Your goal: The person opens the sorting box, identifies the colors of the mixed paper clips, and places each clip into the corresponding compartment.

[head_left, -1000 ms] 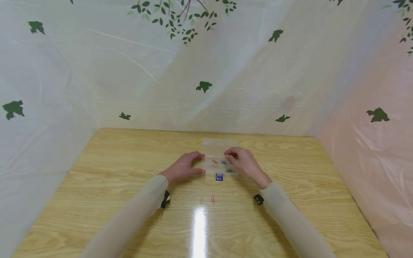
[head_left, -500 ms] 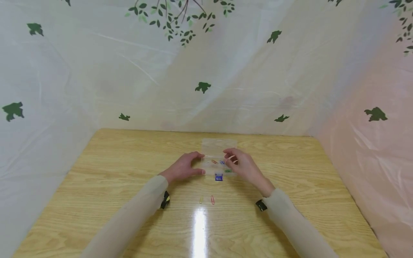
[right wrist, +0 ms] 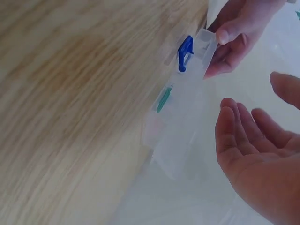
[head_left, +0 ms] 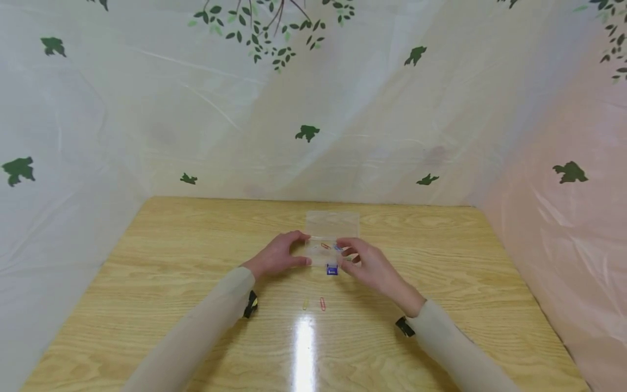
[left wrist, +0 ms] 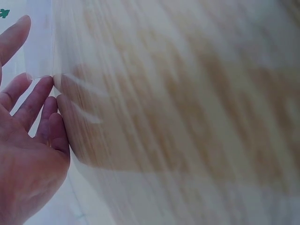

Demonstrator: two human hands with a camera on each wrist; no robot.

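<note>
A clear plastic box [head_left: 317,257] sits on the table with its lid [head_left: 333,222] folded back and a blue latch [head_left: 332,269] at the front. Inside lie an orange paper clip [head_left: 325,246] and a blue paper clip [head_left: 338,247]. A green paper clip [right wrist: 164,99] shows in the right wrist view. My left hand [head_left: 278,253] grips the box's left end, thumb at the front corner and fingers at the back. Over the right part of the box hovers my right hand [head_left: 367,265], fingers loosely bent, nothing visible between them; it hides the green clip in the head view.
In front of the box, a yellow paper clip [head_left: 305,304] and a red paper clip [head_left: 323,304] lie on the wooden table [head_left: 196,228]. Behind and beside the table hang pale sheets [head_left: 362,141] with leaf prints.
My right hand has drawn slightly nearer and lower from the back of the box, its fingers spreading apart. The left hand and the box have stayed in place.
</note>
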